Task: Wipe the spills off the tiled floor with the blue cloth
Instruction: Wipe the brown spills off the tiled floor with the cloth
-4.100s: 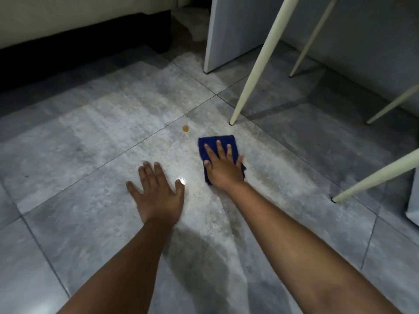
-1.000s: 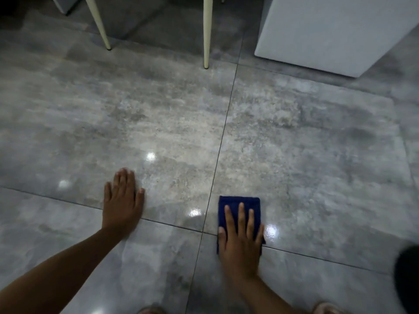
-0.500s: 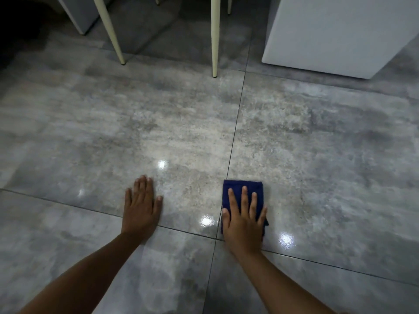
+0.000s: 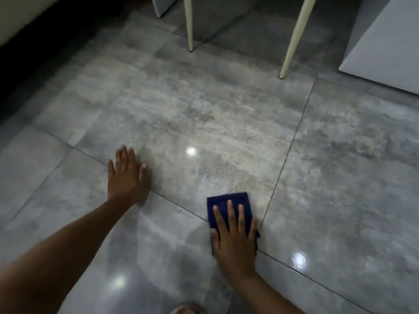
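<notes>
A folded dark blue cloth (image 4: pixel 229 200) lies flat on the grey tiled floor (image 4: pixel 204 114), over a grout line near where two lines cross. My right hand (image 4: pixel 234 236) presses down on it with straight, spread fingers and covers its near half. My left hand (image 4: pixel 127 175) rests flat on the bare floor to the left of the cloth, fingers straight, holding nothing. No spill shows on the tiles around the cloth; only bright light reflections.
Two cream furniture legs (image 4: pixel 189 23) (image 4: pixel 294 37) stand on the floor beyond the hands. A pale grey panel (image 4: pixel 383 48) sits at the far right, another (image 4: pixel 163 5) at the top. A dark base runs along the far left.
The view has swung left, so the legs and panel sit further right. My right hand has slid the cloth left onto the grout crossing. The small brown spot seen earliest is out of view.
</notes>
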Tool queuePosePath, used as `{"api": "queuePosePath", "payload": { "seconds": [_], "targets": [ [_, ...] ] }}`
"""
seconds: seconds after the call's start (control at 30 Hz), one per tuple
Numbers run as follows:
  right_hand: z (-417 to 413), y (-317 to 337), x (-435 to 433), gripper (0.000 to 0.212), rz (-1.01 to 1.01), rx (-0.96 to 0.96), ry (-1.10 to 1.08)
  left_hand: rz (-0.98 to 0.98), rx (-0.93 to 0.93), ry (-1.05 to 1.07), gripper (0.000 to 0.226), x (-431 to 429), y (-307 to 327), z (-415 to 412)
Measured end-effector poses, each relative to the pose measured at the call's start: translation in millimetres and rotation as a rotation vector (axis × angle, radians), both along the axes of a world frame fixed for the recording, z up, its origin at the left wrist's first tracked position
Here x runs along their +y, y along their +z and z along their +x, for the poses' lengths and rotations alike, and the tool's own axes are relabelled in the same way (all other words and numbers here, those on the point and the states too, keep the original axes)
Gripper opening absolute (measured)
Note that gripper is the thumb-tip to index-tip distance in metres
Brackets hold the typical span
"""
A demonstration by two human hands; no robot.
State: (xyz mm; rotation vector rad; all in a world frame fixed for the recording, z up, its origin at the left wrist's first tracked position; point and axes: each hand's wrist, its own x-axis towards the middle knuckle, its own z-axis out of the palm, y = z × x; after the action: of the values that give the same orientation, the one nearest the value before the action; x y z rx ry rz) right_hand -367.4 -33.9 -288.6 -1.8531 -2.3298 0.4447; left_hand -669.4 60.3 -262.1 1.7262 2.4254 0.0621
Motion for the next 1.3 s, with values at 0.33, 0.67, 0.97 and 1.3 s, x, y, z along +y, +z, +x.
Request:
{"api": "queuePosePath", "payload": {
  "seconds": [0.33, 0.67, 0.97, 1.3],
  "targets": [
    [-47, -4, 26, 0.055, 0.047, -0.018, 0.019, 0.006, -0.056, 0.381, 0.066, -44, -35, -16],
    [-117, -13, 121, 0.054, 0.019, -0.006, 0.275, 0.194, -0.157, 0.418, 0.062, -41, -27, -32],
    [-129, -1, 60, 0.057, 0.005, 0.004, 0.259, 0.086, -0.012, 0.583, 0.062, -64, -35, -97],
    [-218, 0, 166, 0.056, -0.142, -0.104, 0.499, 0.068, -0.021, 0.577, 0.06, -67, -41, -104]
  ]
}}
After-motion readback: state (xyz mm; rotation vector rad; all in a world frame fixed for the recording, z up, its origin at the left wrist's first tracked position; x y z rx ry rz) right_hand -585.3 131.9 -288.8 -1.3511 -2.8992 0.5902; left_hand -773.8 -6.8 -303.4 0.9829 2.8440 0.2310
